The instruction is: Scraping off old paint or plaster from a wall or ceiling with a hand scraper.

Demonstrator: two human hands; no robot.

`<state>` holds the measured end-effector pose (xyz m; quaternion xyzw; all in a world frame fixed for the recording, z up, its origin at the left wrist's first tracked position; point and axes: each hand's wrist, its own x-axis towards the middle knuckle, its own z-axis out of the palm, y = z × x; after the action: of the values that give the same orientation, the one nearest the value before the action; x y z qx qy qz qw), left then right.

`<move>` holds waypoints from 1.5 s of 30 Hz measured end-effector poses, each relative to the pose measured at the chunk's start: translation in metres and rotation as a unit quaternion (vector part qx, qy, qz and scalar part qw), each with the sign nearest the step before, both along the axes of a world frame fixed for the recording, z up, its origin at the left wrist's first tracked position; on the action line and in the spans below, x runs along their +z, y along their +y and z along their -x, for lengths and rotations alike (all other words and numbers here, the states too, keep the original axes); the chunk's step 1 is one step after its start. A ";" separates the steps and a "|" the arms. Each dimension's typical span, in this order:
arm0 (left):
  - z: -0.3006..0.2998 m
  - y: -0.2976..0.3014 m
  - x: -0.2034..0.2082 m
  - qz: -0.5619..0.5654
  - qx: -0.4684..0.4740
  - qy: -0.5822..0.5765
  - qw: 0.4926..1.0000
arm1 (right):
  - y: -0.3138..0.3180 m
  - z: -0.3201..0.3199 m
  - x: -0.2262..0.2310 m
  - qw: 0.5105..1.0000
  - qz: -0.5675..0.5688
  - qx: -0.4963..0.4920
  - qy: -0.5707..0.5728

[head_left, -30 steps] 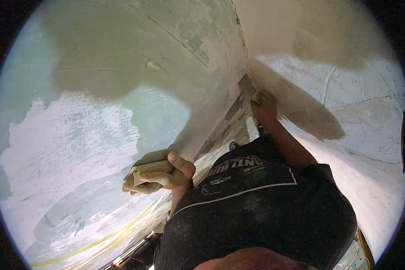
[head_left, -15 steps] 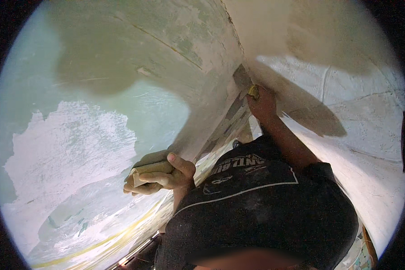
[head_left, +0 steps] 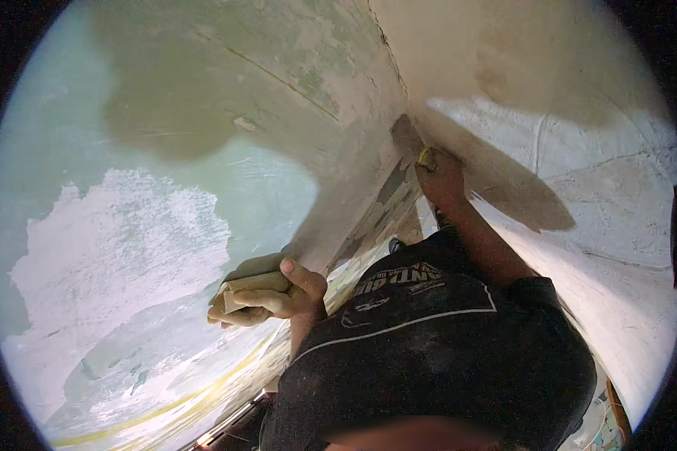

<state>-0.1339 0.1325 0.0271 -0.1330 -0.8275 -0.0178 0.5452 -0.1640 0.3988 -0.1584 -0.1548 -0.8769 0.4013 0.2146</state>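
High up in the corner, my right hand (head_left: 440, 179) is closed around the yellow handle of a putty knife (head_left: 407, 136). The knife's wide grey blade lies against the left wall beside the corner line; whether its whole edge touches cannot be told. Below it, dark grey patches (head_left: 390, 184) run down along the corner. My left hand (head_left: 297, 292), dusty, is held low in front of the left wall, thumb up. Its fingers curl around a folded beige sheet (head_left: 256, 292), stiff-looking; its exact kind is not clear.
The left wall (head_left: 278, 180) is greenish with a rough white patch (head_left: 128, 240) and a thin groove. The right wall (head_left: 594, 173) is pale and uneven, with my arm's shadow on it. A crack (head_left: 386, 45) climbs from the corner. Yellow streaks (head_left: 195, 395) mark the lower left.
My right hand and the putty knife have shifted slightly down along the corner. The left hand keeps its hold on the folded sheet, almost still.
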 end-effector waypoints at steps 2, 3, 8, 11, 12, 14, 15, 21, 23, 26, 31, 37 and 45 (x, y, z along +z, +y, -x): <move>-0.003 -0.005 -0.003 -0.011 0.013 -0.008 1.000 | -0.007 0.000 0.021 0.999 0.022 0.011 -0.030; -0.006 -0.006 -0.002 -0.026 0.024 -0.014 0.999 | -0.009 0.000 0.028 0.997 0.040 0.018 -0.059; -0.003 0.005 0.007 -0.008 0.015 0.002 1.000 | -0.004 0.003 0.016 0.997 0.018 -0.007 -0.071; -0.003 0.000 0.002 -0.012 0.008 0.001 1.000 | -0.011 0.006 0.025 0.999 0.011 -0.024 -0.045; -0.004 -0.002 0.001 -0.010 0.003 0.001 1.000 | -0.012 0.006 0.026 0.998 0.016 -0.027 -0.047; 0.000 0.006 0.005 -0.011 -0.008 0.007 1.000 | -0.001 0.005 -0.007 0.999 0.024 -0.023 -0.038; 0.001 0.008 0.003 -0.008 -0.008 0.011 1.000 | 0.001 0.007 -0.023 0.999 0.035 -0.009 -0.031; -0.004 -0.007 -0.001 -0.034 -0.017 -0.019 0.999 | -0.010 0.005 0.029 0.994 0.054 0.001 -0.092; -0.004 0.004 0.007 -0.018 0.001 -0.008 1.000 | 0.002 -0.001 -0.009 0.998 0.011 -0.010 -0.064; -0.003 -0.002 -0.001 0.005 0.018 -0.025 1.000 | 0.003 -0.003 -0.032 0.999 -0.033 -0.031 -0.019; -0.006 -0.004 0.003 -0.004 0.005 -0.046 0.999 | -0.006 -0.001 0.007 0.996 -0.001 -0.053 -0.074; -0.003 0.000 0.002 -0.007 0.015 -0.008 1.000 | -0.004 0.001 0.018 0.991 -0.004 -0.005 -0.134; -0.003 -0.001 0.001 -0.023 -0.015 -0.036 0.999 | -0.006 0.000 -0.025 0.996 -0.068 -0.053 -0.037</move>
<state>-0.1307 0.1319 0.0283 -0.1321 -0.8440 -0.0503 0.5173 -0.1640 0.3926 -0.1831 -0.2013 -0.9000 0.3228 0.2129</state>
